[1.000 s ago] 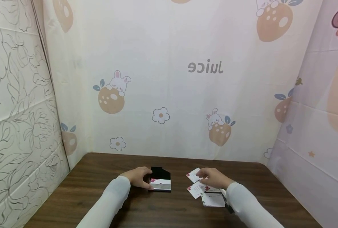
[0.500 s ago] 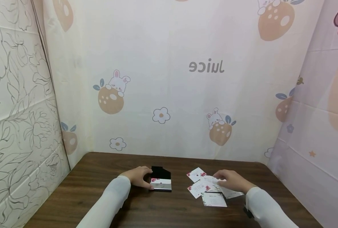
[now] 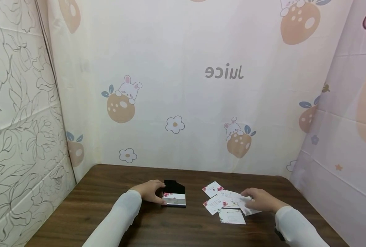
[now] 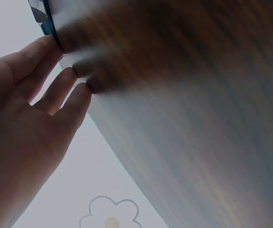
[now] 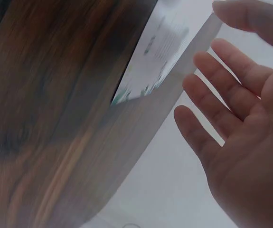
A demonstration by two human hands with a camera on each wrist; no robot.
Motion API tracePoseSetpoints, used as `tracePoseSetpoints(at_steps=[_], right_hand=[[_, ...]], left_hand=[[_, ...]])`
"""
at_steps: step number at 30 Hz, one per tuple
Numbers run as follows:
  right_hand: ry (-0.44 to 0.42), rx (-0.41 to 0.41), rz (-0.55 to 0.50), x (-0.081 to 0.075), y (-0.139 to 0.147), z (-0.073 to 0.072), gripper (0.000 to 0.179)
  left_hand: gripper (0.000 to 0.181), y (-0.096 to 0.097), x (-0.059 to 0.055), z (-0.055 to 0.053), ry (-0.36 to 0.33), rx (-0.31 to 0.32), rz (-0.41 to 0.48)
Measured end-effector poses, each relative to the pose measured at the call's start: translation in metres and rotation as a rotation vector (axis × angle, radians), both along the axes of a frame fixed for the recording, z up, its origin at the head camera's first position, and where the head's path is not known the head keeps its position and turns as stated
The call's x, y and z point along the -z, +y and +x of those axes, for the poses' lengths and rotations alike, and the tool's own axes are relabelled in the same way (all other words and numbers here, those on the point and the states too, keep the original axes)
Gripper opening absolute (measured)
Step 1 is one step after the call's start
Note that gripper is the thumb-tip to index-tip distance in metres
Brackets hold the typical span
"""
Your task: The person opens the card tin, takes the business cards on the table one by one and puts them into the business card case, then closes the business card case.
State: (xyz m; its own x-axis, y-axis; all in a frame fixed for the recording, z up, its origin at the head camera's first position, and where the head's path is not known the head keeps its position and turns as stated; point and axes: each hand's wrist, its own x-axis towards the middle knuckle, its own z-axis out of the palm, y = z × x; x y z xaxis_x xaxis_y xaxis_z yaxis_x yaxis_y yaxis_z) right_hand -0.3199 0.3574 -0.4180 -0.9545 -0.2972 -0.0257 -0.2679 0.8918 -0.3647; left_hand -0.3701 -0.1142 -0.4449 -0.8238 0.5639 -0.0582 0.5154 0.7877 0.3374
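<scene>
At the table's middle stands a business card case with its black flap folded back. A white card with pink flowers shows inside it, above the silvery front. My left hand holds the case at its left side, thumb at the near corner and fingers farther back; the left wrist view shows only a sliver of the case. My right hand is over the rightmost business card, fingers loosely bent. In the right wrist view nothing is between the right fingers, and a card lies beyond them.
Several overlapping business cards lie right of the case, among them a far one, a left one and a near one. They rest on a dark wooden table. A printed curtain hangs behind the table.
My right hand has moved right across the cards, from the left ones to the rightmost one, uncovering the cards between. My left hand stays at the card case.
</scene>
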Motion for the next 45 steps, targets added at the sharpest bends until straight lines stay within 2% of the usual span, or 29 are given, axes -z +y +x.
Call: tracePoseSetpoints(at_steps=[7, 15, 23, 30, 35, 45], right_hand=[[-0.009, -0.045, 0.085, 0.001, 0.011, 0.001, 0.051], [-0.003, -0.080, 0.105, 0.007, 0.018, 0.003, 0.055], [0.006, -0.045, 0.128, 0.016, 0.021, 0.003, 0.052], [0.032, -0.029, 0.163, 0.014, 0.021, 0.000, 0.048], [0.024, -0.004, 0.173, 0.012, 0.020, -0.001, 0.046], [0.005, 0.036, 0.108, 0.016, 0.023, -0.007, 0.050]], left_hand=[[0.076, 0.001, 0.000, 0.001, -0.011, -0.010, -0.007], [0.074, 0.001, -0.001, 0.003, -0.011, -0.003, 0.005], [0.076, 0.002, 0.005, 0.000, -0.001, 0.006, -0.003], [0.074, 0.001, 0.000, 0.003, 0.002, 0.004, 0.000], [0.075, 0.001, 0.000, 0.001, 0.003, -0.001, 0.000], [0.077, 0.000, 0.005, -0.003, 0.010, 0.005, 0.001]])
